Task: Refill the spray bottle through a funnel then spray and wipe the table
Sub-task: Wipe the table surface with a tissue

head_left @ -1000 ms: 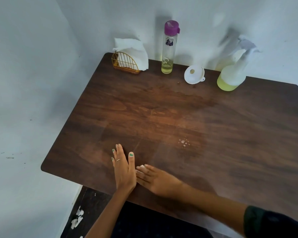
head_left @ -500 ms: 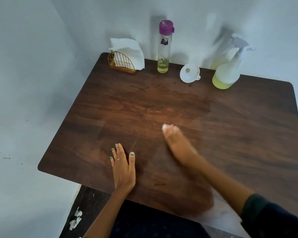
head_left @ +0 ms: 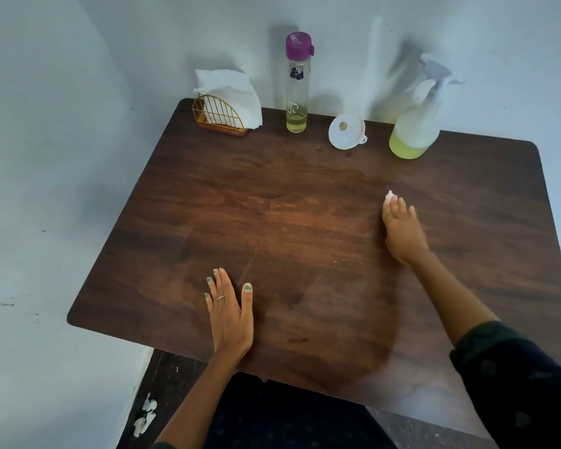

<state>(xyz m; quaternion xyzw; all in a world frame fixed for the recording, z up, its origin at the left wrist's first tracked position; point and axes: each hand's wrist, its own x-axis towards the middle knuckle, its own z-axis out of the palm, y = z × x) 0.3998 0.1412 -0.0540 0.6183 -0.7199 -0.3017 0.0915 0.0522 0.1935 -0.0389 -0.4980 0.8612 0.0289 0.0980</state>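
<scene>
The dark wooden surface (head_left: 305, 202) stands in a corner of pale walls, and the person leans over it with both hands out. The left hand (head_left: 229, 314) lies flat near the front edge, palm down, fingers straight and together, thumb spread a little to the side, a ring on one finger; it grasps nothing. The right hand (head_left: 402, 226) reaches farther out, right of the middle, its fingers laid over a small white wad of tissue (head_left: 390, 195) that pokes out past the fingertips and is pressed to the wood. Whether those fingers curl round the wad or only press it down flat, I cannot tell. Along the back edge stand four things in a row: a gold wire napkin holder (head_left: 219, 116) with white napkins at the left corner, a tall clear bottle (head_left: 298, 82) with a purple cap and a little yellow liquid at its bottom, a white funnel (head_left: 347, 131) lying on its side, and the spray bottle (head_left: 416, 124), upright, with yellow-green liquid filling its lower part. Scraps of white paper (head_left: 144, 418) lie on the floor by the left wall.
</scene>
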